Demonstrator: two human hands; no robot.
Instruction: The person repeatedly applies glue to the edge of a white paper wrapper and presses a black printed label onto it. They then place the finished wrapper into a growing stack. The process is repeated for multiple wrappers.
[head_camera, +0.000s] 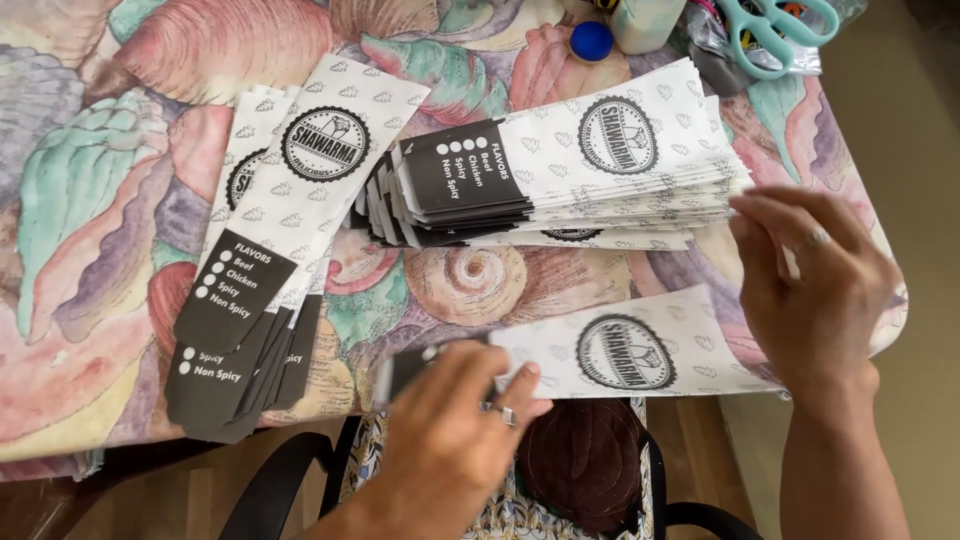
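Observation:
A flat white paper sleeve (620, 350) with a round black stamp and a black end lies along the table's near edge. My left hand (455, 430) rests on its black left end, fingers bent, a ring on one finger. My right hand (810, 290) holds its right end, fingers pinched at the paper. Behind the sleeve a tall stack of like sleeves (560, 180) lies across the table. A second, fanned pile of sleeves (270, 250) sits at the left, black ends toward me.
A tablecloth with a seashell print (90, 200) covers the table. At the far edge are teal-handled scissors (770, 30), a blue cap (591, 41) and a pale bottle (645, 20). A black chair frame (280, 485) and a brown cushion (585, 465) show below.

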